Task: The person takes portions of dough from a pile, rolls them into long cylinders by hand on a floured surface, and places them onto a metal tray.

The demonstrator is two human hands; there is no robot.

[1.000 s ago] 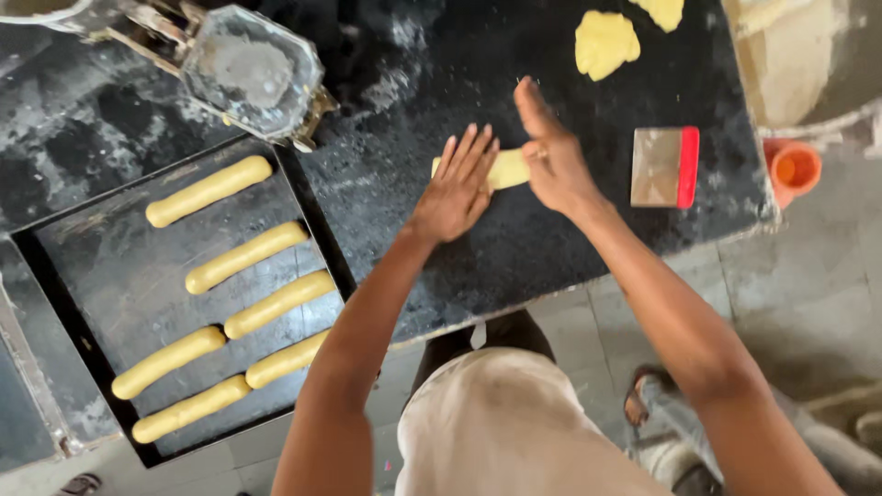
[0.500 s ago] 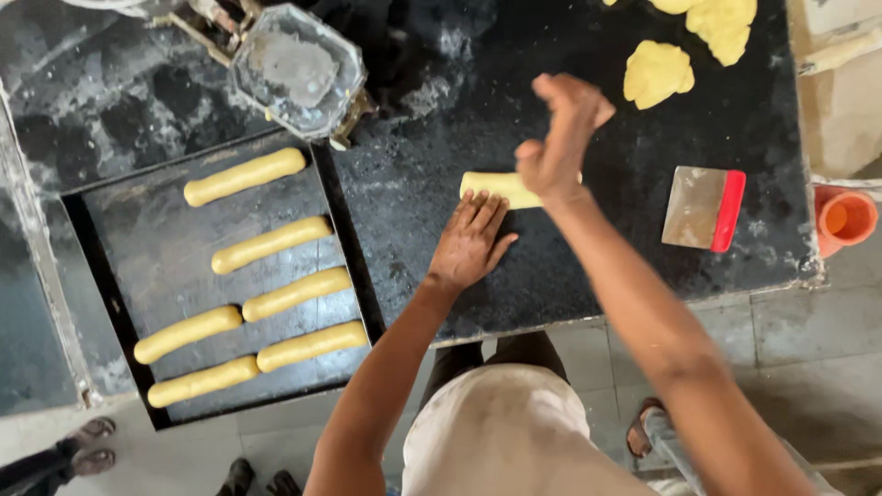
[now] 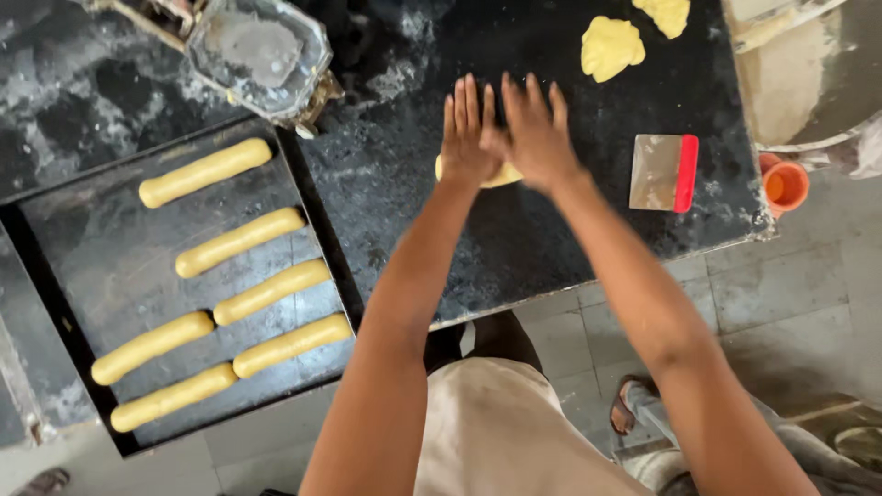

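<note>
– Both hands, where are they?
– Left hand and right hand lie flat, side by side, fingers spread, pressing a yellow dough piece on the black counter.
– And around them?
– At left, a dark tray of dough logs; at right, a red-handled scraper.

Both flat hands, left hand and right hand, press a dough piece on the black counter; six dough logs lie on the tray alongside.

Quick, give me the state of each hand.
Left hand: open, flat, pressing on the yellow dough piece.
Right hand: open, flat, pressing on the same dough piece.
</note>
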